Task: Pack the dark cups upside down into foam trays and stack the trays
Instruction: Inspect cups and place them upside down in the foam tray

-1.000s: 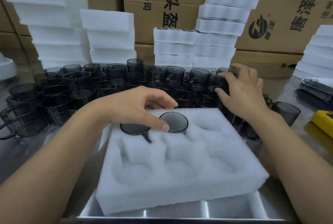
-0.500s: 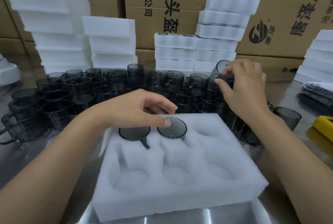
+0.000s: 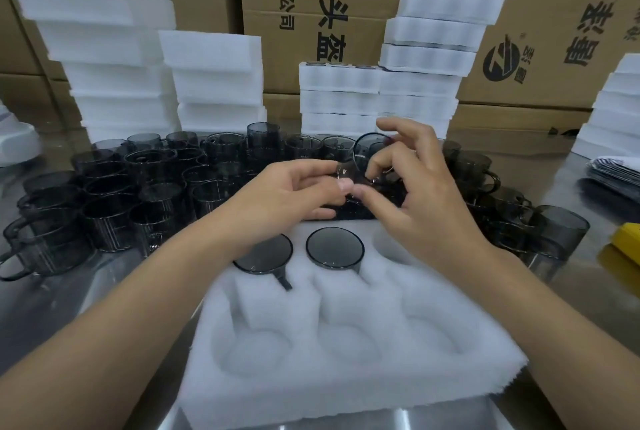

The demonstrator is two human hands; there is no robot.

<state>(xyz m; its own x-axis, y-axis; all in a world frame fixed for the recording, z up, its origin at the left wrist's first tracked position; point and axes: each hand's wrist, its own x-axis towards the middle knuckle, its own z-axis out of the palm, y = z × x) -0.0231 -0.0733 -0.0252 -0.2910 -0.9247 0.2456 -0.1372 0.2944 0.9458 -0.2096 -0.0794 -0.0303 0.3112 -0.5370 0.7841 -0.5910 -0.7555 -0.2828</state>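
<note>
Far to the left of the left hand, a crowd of loose dark cups [image 3: 114, 194] is standing upright on the metal table [image 3: 69, 308], spreading back behind both hands. Behind those cups, tall stacks of white foam trays [image 3: 114, 59] are rising in front of cardboard boxes [image 3: 311, 14].

The left hand [image 3: 294, 194] is reaching in from the lower left, its fingers curled, thumb and forefinger pinching one side of a held dark cup [image 3: 363, 166]. That cup is hanging tilted in the air between the two hands, above the far edge of the open foam tray [image 3: 346, 360], its rim facing up and away.

Just below the left hand, two cups are sitting upside down in the tray's far row: the leftmost seated cup [image 3: 266, 253], partly hidden by the wrist, its handle pointing toward the person, and just beside it the middle seated cup [image 3: 335, 247], its round base showing. The pocket beneath the right hand and the three near pockets are lying unfilled.

The right hand [image 3: 415, 194] is gripping the held cup from the other side, thumb low and fingers curling over its top.

Right of that hand, more filled tray stacks [image 3: 415, 83] are standing at the back. Further right, a yellow object [image 3: 628, 242] is lying at the table's edge, too cropped to identify.
</note>
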